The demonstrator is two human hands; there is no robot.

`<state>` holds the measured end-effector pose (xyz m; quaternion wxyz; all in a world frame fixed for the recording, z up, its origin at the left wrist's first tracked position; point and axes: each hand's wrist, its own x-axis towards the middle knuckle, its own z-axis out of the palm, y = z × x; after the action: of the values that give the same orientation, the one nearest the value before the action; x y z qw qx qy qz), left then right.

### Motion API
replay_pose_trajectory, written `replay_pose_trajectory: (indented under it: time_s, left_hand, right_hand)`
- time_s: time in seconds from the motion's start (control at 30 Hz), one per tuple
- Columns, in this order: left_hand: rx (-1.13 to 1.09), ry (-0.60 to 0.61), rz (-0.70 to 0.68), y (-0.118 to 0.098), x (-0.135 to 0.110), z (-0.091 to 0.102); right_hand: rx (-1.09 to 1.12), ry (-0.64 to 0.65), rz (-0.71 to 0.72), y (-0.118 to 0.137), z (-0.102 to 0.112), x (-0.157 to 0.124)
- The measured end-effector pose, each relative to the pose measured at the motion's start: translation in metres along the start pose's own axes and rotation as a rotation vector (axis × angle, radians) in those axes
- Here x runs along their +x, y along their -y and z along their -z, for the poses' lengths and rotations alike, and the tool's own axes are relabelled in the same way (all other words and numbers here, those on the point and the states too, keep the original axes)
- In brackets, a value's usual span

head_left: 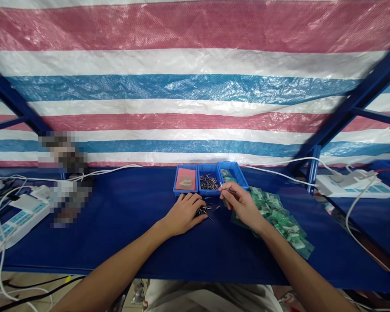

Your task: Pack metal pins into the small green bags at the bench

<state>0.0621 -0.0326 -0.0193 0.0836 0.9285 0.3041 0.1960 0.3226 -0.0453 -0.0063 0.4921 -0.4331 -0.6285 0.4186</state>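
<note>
My left hand lies on the blue tabletop, fingers and thumb curled around a small heap of thin dark metal pins. A few loose pins are scattered just to the right of it. Pinched between the thumb and fingers of my right hand is a small, thin metal pin, held up near the front of the bins; its exact kind is too small to tell. The middle blue bin contains many similar pins.
The left blue bin holds a pink sheet and a tan piece; the right one holds small bags. Green-tinted plastic bags pile beside my right forearm. Power strips with white cables sit at both sides. Striped sheeting hangs behind.
</note>
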Motion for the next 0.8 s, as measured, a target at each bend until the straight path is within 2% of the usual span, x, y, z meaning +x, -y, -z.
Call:
replay_pose_trajectory:
  time_s: [0.33,0.8]
  left_hand:
    - [-0.017,0.000,0.010,-0.0004,0.0001,0.0010]
    - [-0.013,0.010,0.015,-0.0016,0.0010,0.0009]
  right_hand:
    - [0.095,-0.123,-0.003,0.0002,0.0026,0.0031]
    - [0.059,-0.126,-0.004,0.0005,0.0010,0.0030]
